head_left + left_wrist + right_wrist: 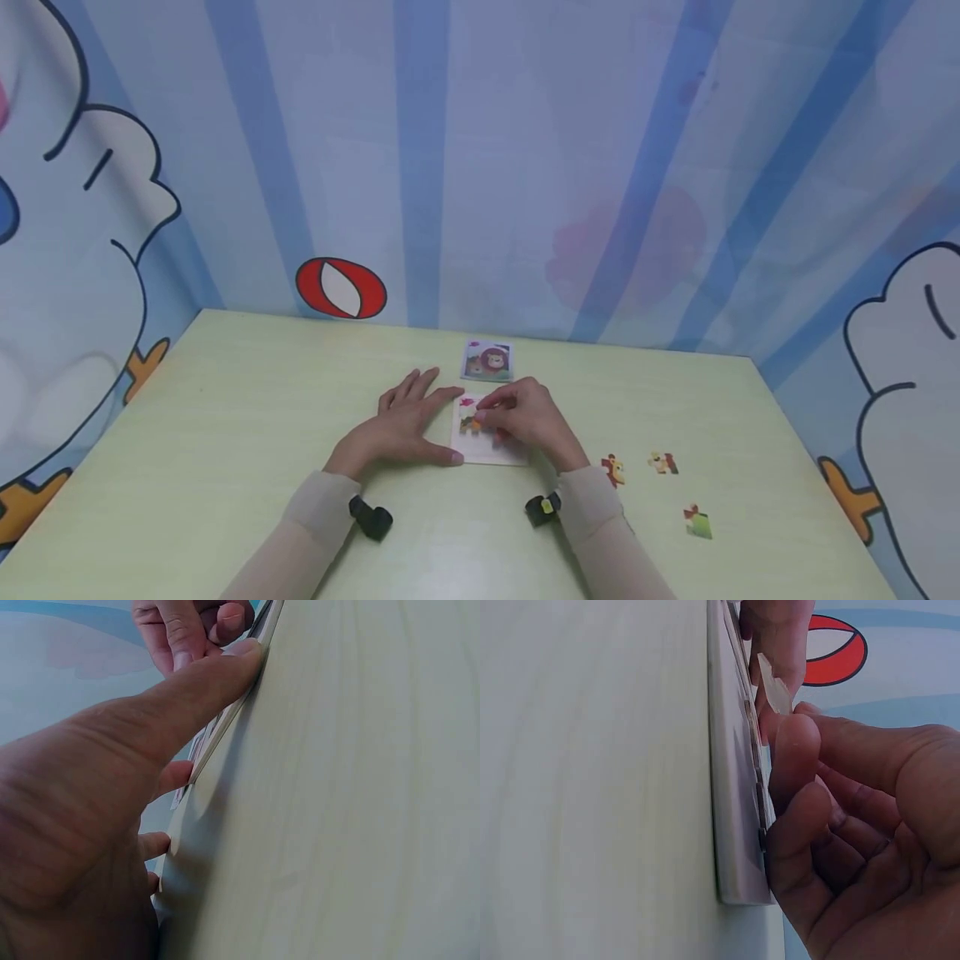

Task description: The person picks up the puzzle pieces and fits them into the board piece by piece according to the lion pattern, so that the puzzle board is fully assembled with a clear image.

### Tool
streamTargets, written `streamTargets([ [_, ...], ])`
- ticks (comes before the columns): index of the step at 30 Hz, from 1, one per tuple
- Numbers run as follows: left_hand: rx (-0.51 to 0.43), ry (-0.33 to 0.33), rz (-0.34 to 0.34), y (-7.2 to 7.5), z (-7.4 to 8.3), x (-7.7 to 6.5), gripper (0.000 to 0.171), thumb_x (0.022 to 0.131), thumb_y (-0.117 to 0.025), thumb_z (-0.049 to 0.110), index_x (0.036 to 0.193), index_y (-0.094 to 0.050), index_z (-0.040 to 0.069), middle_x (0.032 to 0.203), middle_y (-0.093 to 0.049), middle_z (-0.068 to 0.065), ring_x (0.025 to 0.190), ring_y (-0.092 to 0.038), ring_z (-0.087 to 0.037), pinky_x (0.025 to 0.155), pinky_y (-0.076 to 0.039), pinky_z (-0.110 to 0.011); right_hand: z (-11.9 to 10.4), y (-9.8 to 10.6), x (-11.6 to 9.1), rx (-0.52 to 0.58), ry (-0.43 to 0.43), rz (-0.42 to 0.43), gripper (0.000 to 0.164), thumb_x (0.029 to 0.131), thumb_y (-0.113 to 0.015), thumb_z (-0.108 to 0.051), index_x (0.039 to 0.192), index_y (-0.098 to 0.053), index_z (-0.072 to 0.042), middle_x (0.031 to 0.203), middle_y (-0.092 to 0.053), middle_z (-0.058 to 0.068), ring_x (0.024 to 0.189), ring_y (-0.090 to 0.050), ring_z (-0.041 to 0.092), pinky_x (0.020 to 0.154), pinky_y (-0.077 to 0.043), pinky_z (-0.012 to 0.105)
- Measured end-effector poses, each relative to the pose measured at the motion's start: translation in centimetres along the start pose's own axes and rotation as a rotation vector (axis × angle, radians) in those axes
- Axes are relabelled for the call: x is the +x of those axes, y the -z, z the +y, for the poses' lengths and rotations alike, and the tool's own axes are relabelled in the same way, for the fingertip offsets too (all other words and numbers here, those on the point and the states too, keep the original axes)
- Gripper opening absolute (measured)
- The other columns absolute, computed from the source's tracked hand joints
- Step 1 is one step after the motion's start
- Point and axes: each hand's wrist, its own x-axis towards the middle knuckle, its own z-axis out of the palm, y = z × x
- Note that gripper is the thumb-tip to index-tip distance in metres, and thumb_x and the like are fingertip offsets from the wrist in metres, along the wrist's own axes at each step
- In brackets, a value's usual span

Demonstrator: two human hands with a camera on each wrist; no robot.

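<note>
A small white puzzle board [480, 455] lies on the table, with part of its picture filled in at the left. My left hand [396, 429] is spread along its left side, the thumb at the near corner and the index finger at the far corner. Over the board, my right hand [528, 417] pinches a thin puzzle piece [775, 688] between thumb and index finger. In the right wrist view the piece is tilted, just above the board's surface, and its printed face is hidden. The other right fingers are curled low against the board.
Behind the board lies a square lion picture [487, 362]. To the right are several loose puzzle pieces, among them a brown one [612, 470], an orange-and-white one [663, 463] and a green one [698, 522]. A printed cloth [495, 167] hangs behind the pale table [247, 417].
</note>
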Motion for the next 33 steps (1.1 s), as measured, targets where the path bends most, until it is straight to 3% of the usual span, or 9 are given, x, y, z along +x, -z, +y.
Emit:
streamTargets([
  [8,-0.020,-0.031,0.016,-0.1,-0.1,0.0,0.102,0.077,-0.086,0.068,0.163,-0.044,0.033,0.182,-0.013,-0.015,0.167,-0.003,-0.050,0.127,-0.007,-0.080,0.2,-0.1,0.0,-0.004,-0.011,-0.005,0.009,0.096,-0.082,-0.019,0.102,-0.086,-0.014,0.075,-0.078,0.001,0.052,-0.066,0.013,0.058,-0.049,0.024],
  [16,-0.006,-0.011,0.018,-0.5,-0.5,0.3,0.102,0.078,-0.087,0.065,0.164,-0.042,0.034,0.183,-0.011,-0.011,0.169,0.000,-0.044,0.130,-0.007,-0.076,0.2,-0.3,-0.2,-0.034,0.035,-0.008,0.009,0.095,-0.082,-0.017,0.101,-0.086,-0.012,0.076,-0.078,0.002,0.051,-0.063,0.012,0.056,-0.049,0.024],
  [23,-0.018,-0.037,0.021,0.1,-0.1,-0.1,0.101,0.079,-0.084,0.068,0.163,-0.044,0.032,0.181,-0.013,-0.016,0.167,-0.003,-0.050,0.127,-0.008,-0.080,0.1,-0.7,-0.2,-0.043,0.037,0.016,0.009,0.096,-0.081,-0.017,0.101,-0.086,-0.011,0.078,-0.079,0.002,0.051,-0.061,0.011,0.056,-0.051,0.024],
  [33,-0.001,-0.026,0.025,-0.5,-0.7,0.2,0.103,0.077,-0.085,0.069,0.164,-0.043,0.034,0.183,-0.011,-0.012,0.169,-0.001,-0.046,0.129,-0.006,-0.078,0.2,-1.3,-0.1,-0.054,0.016,0.057,0.006,0.096,-0.080,-0.016,0.097,-0.085,-0.013,0.073,-0.075,0.000,0.052,-0.060,0.012,0.055,-0.049,0.025],
])
